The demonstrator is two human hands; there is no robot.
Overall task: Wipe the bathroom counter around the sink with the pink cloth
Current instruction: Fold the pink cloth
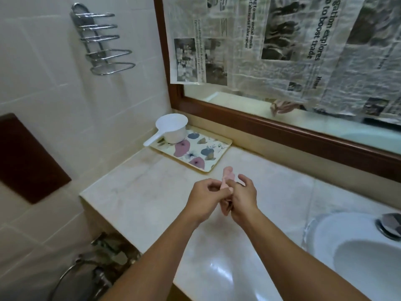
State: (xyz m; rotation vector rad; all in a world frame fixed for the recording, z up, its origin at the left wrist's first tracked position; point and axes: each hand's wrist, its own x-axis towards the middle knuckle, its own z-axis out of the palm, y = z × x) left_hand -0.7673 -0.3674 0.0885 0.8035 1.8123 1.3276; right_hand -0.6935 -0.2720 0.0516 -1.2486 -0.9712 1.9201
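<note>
Floral tray point(201, 152) at back-left corner against the wall, white scoop point(172, 129) standing on its left end, handle overhanging. Wood-framed mirror point(282, 131) above, mostly covered with newspaper point(282, 40). Chrome wire rack point(102, 40) on tiled wall. Pipes point(104, 257) below left.

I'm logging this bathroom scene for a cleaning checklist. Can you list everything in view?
Pink cloth: one, pink, bunched between both hands above the counter.
Counter: one, cream marble, under the mirror.
Sink: one, white, right end of the counter.
Tray: one, cream with floral print, back left of the counter.
Water dipper: one, white, on the tray.
Mirror: one, brown frame, covered with newspaper.
Wire rack: one, chrome, on the tiled wall.
Left hand: gripping the cloth.
Right hand: gripping the cloth.
</note>
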